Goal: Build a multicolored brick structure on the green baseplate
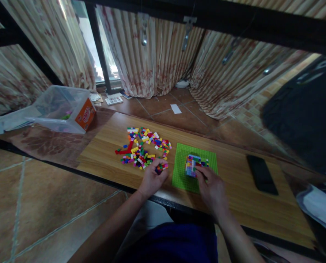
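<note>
A small structure of colourful toy bricks stands on a green studded baseplate. My right hand reaches over the plate's near right side, thumb and forefinger brought together against the structure. Whatever sits between those fingertips is too small to make out. My left hand is curled at the table's near edge, left of the baseplate. A few coloured bricks show right at its fingers, and what the fingers enclose is hidden. Loose toy bricks in many colours spread beyond and left of this hand, with longer red pieces among them.
The wooden table is long and narrow. A dark phone lies on its right part. Off its left end stands a clear plastic bin with an orange label. Striped curtains hang behind, and a dark metal bar crosses above.
</note>
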Demonstrator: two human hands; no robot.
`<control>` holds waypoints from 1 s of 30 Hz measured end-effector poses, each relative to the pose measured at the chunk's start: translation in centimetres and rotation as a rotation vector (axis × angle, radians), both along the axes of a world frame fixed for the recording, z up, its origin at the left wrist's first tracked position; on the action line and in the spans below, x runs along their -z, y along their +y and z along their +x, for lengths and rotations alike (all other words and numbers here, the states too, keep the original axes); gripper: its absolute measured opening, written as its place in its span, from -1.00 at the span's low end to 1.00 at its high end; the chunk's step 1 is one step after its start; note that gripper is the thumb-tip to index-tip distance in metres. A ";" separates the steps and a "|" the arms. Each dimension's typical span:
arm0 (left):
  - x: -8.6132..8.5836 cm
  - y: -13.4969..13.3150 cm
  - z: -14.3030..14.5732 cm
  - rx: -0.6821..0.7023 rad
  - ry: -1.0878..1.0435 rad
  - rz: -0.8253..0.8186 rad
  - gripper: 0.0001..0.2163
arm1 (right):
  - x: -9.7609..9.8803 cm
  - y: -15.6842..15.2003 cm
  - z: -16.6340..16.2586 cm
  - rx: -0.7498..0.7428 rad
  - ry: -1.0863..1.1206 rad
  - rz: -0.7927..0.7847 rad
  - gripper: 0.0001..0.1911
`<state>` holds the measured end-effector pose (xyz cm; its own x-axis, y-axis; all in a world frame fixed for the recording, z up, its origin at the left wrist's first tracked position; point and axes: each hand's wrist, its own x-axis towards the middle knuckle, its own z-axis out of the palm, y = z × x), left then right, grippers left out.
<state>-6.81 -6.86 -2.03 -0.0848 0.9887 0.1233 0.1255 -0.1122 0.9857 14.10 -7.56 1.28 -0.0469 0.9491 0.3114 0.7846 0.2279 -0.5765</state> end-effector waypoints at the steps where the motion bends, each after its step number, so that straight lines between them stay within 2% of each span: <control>1: 0.0 0.0 0.0 0.006 0.001 -0.001 -0.87 | -0.1 0.1 1.0 0.017 -0.036 0.016 -0.71; 7: -0.1 0.0 -0.1 0.013 0.013 0.004 -0.87 | -0.6 1.9 4.2 0.026 -0.254 0.064 -0.68; 13: 0.1 0.0 -0.1 0.019 0.009 -0.004 -0.86 | -1.2 3.5 4.8 -0.102 -0.473 -0.014 -0.71; 17: 0.3 0.1 -0.1 0.025 0.019 0.006 -0.85 | -1.6 4.1 4.7 -0.122 -0.583 -0.051 -0.70; 24: 0.1 0.1 -0.2 0.024 0.017 0.007 -0.85 | -1.0 3.3 4.6 -0.067 -0.440 -0.005 -0.74; 30: -0.1 0.0 -0.1 0.022 0.029 0.002 -0.86 | 0.1 3.0 5.0 -0.103 -0.385 0.023 -0.73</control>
<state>-6.91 -6.84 -1.97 -0.0594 0.9900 0.1277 0.1517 -0.1175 0.9814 19.06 -4.52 1.16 -0.2584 0.9264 0.2737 0.9148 0.3257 -0.2388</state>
